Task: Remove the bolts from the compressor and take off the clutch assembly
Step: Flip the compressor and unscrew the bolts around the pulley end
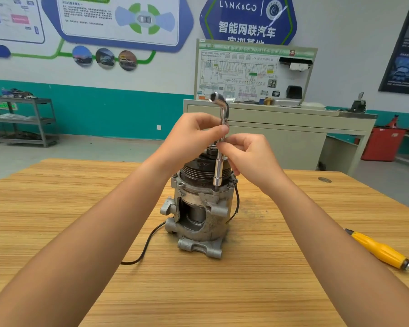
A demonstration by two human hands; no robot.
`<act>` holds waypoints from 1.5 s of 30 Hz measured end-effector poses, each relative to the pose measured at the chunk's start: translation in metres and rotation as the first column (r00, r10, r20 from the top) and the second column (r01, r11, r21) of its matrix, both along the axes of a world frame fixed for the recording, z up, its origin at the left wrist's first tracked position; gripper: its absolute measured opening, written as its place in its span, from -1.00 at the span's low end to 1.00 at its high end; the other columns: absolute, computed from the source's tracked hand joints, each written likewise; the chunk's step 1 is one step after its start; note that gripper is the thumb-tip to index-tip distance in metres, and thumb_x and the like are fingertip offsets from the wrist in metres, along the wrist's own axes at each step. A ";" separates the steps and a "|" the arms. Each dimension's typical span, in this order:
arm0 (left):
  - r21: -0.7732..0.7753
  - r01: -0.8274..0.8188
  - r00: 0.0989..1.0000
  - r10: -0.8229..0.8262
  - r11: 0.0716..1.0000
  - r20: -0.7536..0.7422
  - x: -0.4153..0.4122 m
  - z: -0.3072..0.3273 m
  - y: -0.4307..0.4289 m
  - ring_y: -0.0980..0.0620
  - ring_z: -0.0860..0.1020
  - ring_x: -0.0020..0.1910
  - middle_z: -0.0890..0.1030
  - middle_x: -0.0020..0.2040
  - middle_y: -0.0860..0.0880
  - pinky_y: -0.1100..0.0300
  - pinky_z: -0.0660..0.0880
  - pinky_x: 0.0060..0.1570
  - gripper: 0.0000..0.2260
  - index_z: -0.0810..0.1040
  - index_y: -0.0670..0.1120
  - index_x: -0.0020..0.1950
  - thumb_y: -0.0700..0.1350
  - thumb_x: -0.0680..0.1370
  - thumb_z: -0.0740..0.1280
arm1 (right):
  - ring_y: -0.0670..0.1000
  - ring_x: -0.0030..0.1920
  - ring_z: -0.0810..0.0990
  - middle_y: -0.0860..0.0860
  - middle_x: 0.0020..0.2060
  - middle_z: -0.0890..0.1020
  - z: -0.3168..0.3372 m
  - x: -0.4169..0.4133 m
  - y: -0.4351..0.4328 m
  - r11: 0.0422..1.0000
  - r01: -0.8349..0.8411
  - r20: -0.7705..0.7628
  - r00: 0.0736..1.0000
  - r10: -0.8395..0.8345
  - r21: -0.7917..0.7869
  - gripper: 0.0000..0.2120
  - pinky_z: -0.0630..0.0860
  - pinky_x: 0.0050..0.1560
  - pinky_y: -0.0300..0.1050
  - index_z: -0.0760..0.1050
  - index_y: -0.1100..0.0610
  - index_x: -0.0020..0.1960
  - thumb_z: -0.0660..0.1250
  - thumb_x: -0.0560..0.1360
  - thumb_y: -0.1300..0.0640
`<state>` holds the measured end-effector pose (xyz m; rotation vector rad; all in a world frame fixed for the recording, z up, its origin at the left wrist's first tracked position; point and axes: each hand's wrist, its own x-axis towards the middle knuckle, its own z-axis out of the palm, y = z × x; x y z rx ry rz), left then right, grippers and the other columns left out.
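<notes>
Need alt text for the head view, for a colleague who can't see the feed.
The left hand and right hand grip an L-shaped socket wrench upright, its lower socket down on the flange of a compressor beside the clutch pulley. The compressor stands on end on a wooden table; a yellow-handled screwdriver lies to its right.

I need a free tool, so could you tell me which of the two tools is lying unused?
The yellow-handled screwdriver, flat on the table; left hand and right hand hold the chrome L-wrench upright on the compressor.
</notes>
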<state>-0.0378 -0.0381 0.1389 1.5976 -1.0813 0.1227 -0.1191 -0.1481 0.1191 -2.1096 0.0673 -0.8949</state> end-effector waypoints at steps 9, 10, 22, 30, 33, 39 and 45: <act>0.103 0.007 0.999 -0.012 0.995 0.050 -0.004 0.004 0.003 0.36 0.50 -0.03 0.60 -0.09 0.20 0.51 0.39 -0.05 -0.88 0.61 0.04 0.03 -0.07 0.58 0.27 | -0.06 -0.49 0.24 -0.03 -0.55 0.31 0.000 0.005 0.004 0.998 0.026 0.002 1.000 -0.026 -0.055 -0.73 0.21 -0.38 -0.16 0.57 0.26 -0.23 0.34 0.49 0.05; 0.097 0.004 0.999 -0.009 0.995 0.052 -0.003 0.004 0.004 0.33 0.52 -0.02 0.61 -0.08 0.18 0.45 0.41 0.01 -0.87 0.62 0.03 0.04 -0.08 0.57 0.29 | -0.05 -0.49 0.24 0.00 -0.54 0.31 0.001 0.003 0.003 0.999 -0.006 -0.014 1.000 0.005 -0.045 -0.72 0.20 -0.36 -0.15 0.56 0.25 -0.26 0.32 0.50 0.06; 0.023 0.025 1.000 -0.025 0.999 0.001 -0.004 -0.001 -0.003 0.32 0.48 -0.05 0.56 0.02 0.12 0.57 0.35 -0.12 -0.86 0.59 0.00 0.06 -0.11 0.59 0.25 | 0.01 -0.44 0.40 0.05 -0.47 0.52 -0.002 0.003 0.001 1.000 -0.016 -0.010 1.000 0.016 -0.025 -0.88 0.39 -0.31 -0.12 0.58 0.10 -0.15 0.30 0.52 0.12; -0.121 -0.100 0.995 0.098 0.988 -0.024 -0.008 -0.006 -0.008 0.31 0.46 -0.03 0.49 -0.08 0.26 0.31 0.28 0.05 -0.83 0.52 0.06 -0.29 -0.08 0.46 0.44 | -0.10 -0.52 0.25 -0.07 -0.58 0.32 -0.011 0.002 0.004 0.984 0.145 0.143 0.981 -0.129 -0.108 -0.80 0.22 -0.41 -0.17 0.57 0.18 -0.24 0.40 0.44 0.05; -0.063 -0.114 0.992 0.117 0.991 0.045 -0.009 -0.006 -0.010 0.19 0.47 0.11 0.54 0.08 0.12 0.32 0.28 0.05 -0.89 0.53 0.03 -0.21 -0.03 0.51 0.37 | -0.12 -0.54 0.24 -0.10 -0.59 0.32 -0.011 0.004 0.005 0.986 0.139 0.141 0.982 -0.125 -0.093 -0.78 0.20 -0.43 -0.20 0.53 0.18 -0.30 0.39 0.45 0.07; 0.107 0.146 0.989 -0.142 0.984 -0.045 -0.010 -0.005 -0.003 0.43 0.44 -0.02 0.50 0.16 0.14 0.65 0.32 -0.13 -0.77 0.57 -0.02 0.03 -0.12 0.63 0.12 | -0.17 -0.57 0.32 -0.13 -0.65 0.41 -0.004 0.001 0.007 0.997 -0.073 0.020 0.997 0.073 -0.015 -0.66 0.31 -0.42 -0.20 0.47 0.01 -0.41 0.28 0.53 0.17; -0.036 -0.047 0.998 0.048 0.998 0.032 -0.007 -0.008 -0.006 0.36 0.49 -0.33 0.60 -0.27 0.11 0.43 0.42 -0.25 -0.84 0.57 -0.01 -0.23 -0.07 0.55 0.33 | -0.08 -0.47 0.30 -0.07 -0.54 0.37 -0.011 0.003 0.005 0.983 0.148 0.102 0.985 -0.137 -0.106 -0.78 0.25 -0.39 -0.18 0.54 0.13 -0.29 0.38 0.45 0.02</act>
